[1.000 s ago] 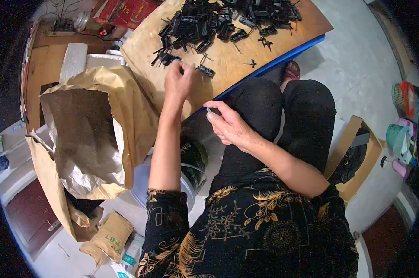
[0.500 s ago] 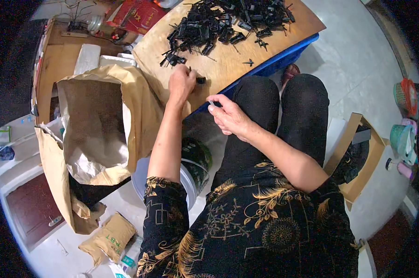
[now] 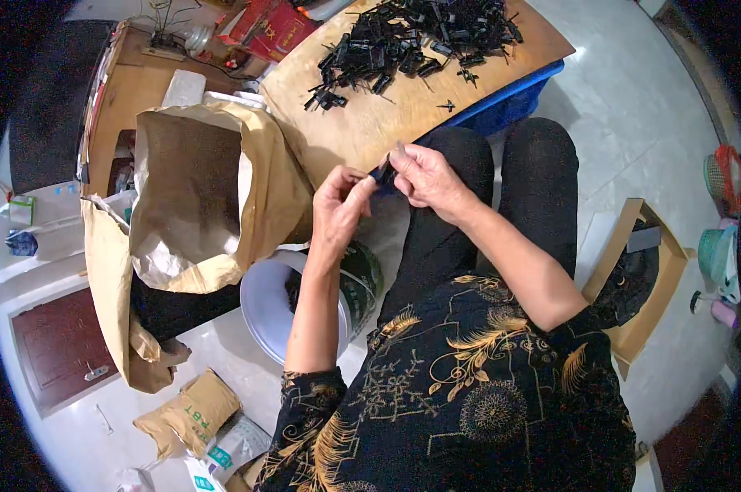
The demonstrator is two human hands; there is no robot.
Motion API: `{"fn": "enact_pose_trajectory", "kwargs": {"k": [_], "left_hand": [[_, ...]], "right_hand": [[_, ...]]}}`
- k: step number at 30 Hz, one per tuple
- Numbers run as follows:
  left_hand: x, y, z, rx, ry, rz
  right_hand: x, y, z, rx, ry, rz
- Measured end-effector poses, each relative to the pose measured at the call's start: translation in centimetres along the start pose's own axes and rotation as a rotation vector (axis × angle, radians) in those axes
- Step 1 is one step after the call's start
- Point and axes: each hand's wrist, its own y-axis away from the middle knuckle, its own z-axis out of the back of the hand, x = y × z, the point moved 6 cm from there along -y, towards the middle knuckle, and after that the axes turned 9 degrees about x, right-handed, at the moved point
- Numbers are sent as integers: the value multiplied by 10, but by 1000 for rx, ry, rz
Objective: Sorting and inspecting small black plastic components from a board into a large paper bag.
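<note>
My left hand [image 3: 342, 207] pinches a small black plastic part [image 3: 379, 175] between thumb and fingers, just off the near edge of the wooden board. Against its other side is my right hand [image 3: 430, 182], closed round a small, thin, flat tool whose tip [image 3: 400, 148] pokes up past the thumb. Fingers hide most of both things. Farther off on the board [image 3: 305, 90] lies a heap of black plastic parts [image 3: 419, 41], with one small cross-shaped piece [image 3: 446, 106] apart from it.
A blue crate [image 3: 510, 102] supports the board. On my left gapes a large brown paper sack [image 3: 276, 189]. Below my left forearm stands a pale-rimmed bucket [image 3: 259, 316]. To my right, a cardboard box [image 3: 633, 328] holds black items. A smaller brown bag [image 3: 194, 410] lies on the floor.
My left hand has come back from the board beside the heap, bringing a black part toward my right hand. The right hand has risen slightly, and the two now meet.
</note>
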Motion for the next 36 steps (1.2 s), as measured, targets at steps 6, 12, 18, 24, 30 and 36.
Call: {"fn": "enact_pose_trajectory", "kwargs": {"k": [6,12,18,24,30,36], "left_hand": [[-3,21,-5,216,293,21],[1,33,-27,305,534,147],[5,34,-19,121,441,152],[3,29,-10,39,254,123],[2,20,-7,35,45,78],[12,12,-1,50,-213,24]], "right_hand": [[1,13,-20,397,-146,-213],[0,17,-25,509,-53,-254],[-6,9,-31,367,-12,-138],[-5,7,-22,238,135,-153],[-4,5,-30,281,421,-60],[-6,0,-28,252,601,5]]}}
